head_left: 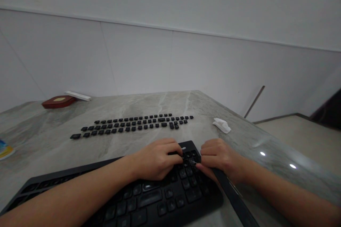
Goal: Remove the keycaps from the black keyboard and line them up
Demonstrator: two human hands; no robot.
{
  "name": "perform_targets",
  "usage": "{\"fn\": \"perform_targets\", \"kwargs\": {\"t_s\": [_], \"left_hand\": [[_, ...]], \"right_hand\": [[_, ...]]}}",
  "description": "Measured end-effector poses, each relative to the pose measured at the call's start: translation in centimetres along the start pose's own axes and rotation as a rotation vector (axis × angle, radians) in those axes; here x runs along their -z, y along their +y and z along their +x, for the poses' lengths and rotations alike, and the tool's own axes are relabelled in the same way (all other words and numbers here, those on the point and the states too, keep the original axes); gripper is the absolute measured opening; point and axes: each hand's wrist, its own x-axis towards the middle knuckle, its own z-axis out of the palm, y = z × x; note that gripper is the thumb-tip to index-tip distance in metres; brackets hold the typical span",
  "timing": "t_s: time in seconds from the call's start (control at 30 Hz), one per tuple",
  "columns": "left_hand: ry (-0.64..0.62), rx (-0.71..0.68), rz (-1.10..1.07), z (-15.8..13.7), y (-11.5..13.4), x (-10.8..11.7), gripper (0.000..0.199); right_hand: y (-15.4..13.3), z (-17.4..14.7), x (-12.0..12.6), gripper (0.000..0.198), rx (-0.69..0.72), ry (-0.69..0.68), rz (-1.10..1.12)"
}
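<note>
A black keyboard [149, 198] lies slanted across the grey marbled tabletop, with key positions at its upper side looking bare of caps. My left hand [158, 159] rests on its upper right part, fingers curled down against it; the fingertips are partly hidden. At the keyboard's right corner, my right hand [221, 158] is closed around a long black tool [234, 198] with a thin metal tip. That tip touches or hovers just over the number-pad keys; I cannot tell which. Beyond the keyboard, loose black keycaps [128, 129] stand in several neat rows.
A crumpled white tissue [222, 125] lies right of the keycaps. A red-brown box [58, 101] and a white bar-shaped item [77, 95] sit at the back left. Part of a blue-and-yellow item [5, 149] shows at the left edge. The table's right edge [226, 108] slopes toward the floor.
</note>
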Motion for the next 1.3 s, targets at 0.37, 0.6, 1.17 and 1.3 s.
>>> {"fn": "perform_targets", "kwargs": {"t_s": [0.37, 0.6, 1.17, 1.3], "left_hand": [[-0.003, -0.001, -0.001, 0.0, 0.1, 0.1, 0.028], [0.01, -0.005, 0.006, 0.1, 0.2, 0.2, 0.029], [0.019, -0.015, 0.037, 0.1, 0.1, 0.1, 0.027], [0.019, -0.003, 0.074, -0.1, 0.1, 0.0, 0.028]], "right_hand": [[-0.2, 0.3, -0.1, 0.036, 0.074, 0.03, -0.15], [-0.1, 0.1, -0.2, 0.035, 0.072, 0.024, -0.183], [0.0, 0.0, -0.8, 0.025, -0.544, -0.068, 0.22], [0.2, 0.2, -1.1, 0.013, -0.628, -0.045, 0.391]]}}
